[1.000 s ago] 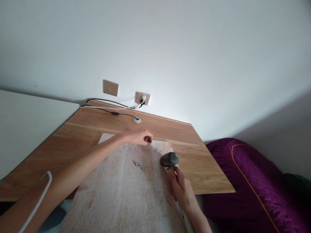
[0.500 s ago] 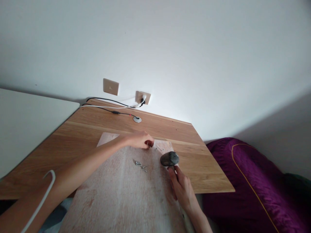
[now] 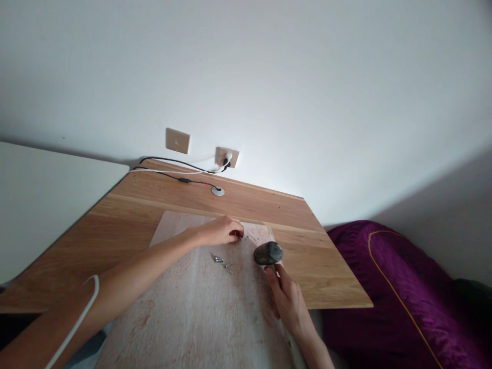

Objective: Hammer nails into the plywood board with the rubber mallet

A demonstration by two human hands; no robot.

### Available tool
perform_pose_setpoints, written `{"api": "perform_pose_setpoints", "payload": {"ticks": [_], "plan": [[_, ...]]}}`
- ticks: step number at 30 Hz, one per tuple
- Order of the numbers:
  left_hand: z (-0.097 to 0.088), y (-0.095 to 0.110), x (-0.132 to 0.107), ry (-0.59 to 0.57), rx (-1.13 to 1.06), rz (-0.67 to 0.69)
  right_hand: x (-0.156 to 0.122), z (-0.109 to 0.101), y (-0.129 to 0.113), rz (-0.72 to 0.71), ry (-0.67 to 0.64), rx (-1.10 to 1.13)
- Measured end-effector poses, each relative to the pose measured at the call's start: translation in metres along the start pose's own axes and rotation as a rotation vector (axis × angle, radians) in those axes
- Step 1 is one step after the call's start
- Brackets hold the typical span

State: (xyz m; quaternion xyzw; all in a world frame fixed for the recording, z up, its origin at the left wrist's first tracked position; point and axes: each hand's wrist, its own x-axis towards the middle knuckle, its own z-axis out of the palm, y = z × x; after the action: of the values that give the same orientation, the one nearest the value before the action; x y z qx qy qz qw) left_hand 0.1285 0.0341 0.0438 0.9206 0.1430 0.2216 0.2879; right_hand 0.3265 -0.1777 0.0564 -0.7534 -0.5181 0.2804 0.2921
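right hand: grip clenched round the handle of the mallet, its dark head, long axis roughly left-right, at the board's far right. left hand: fingers curled, contents of grip indeterminable. small fasteners lie just right of it, nearer than the right hand. versus the earlier frame, the left hand sits slightly closer to the viewer; the mallet is unmoved.

Home, wooden desk, wall socket, purple fabric

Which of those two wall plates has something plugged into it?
The right-hand wall plate, just above the silver cable ring: a white plug sits in it, while the left-hand plate shows none.
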Motion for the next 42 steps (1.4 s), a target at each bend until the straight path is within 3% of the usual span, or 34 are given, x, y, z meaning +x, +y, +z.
{"api": "perform_pose_setpoints", "payload": {"ticks": [4, 18, 28, 33, 37, 42], "plan": [[0.007, -0.01, -0.001, 0.078, -0.04, -0.017, 0.0, -0.001, -0.002, 0.018, -0.008, -0.008], [0.009, -0.014, -0.009, 0.121, -0.058, -0.033, 0.021, -0.009, -0.038, -0.126, -0.024, -0.054], [0.009, -0.013, -0.009, 0.109, -0.208, -0.089, 0.03, -0.003, -0.054, -0.163, -0.041, -0.043], [0.006, -0.013, -0.011, 0.089, -0.185, -0.062, 0.041, 0.013, -0.066, -0.208, -0.064, -0.046], [0.007, -0.015, -0.011, 0.146, -0.133, -0.046, 0.046, 0.023, -0.068, -0.205, -0.069, -0.066], [0.01, -0.014, -0.011, 0.151, -0.125, -0.105, 0.032, 0.01, -0.058, -0.147, -0.023, 0.0]]}}
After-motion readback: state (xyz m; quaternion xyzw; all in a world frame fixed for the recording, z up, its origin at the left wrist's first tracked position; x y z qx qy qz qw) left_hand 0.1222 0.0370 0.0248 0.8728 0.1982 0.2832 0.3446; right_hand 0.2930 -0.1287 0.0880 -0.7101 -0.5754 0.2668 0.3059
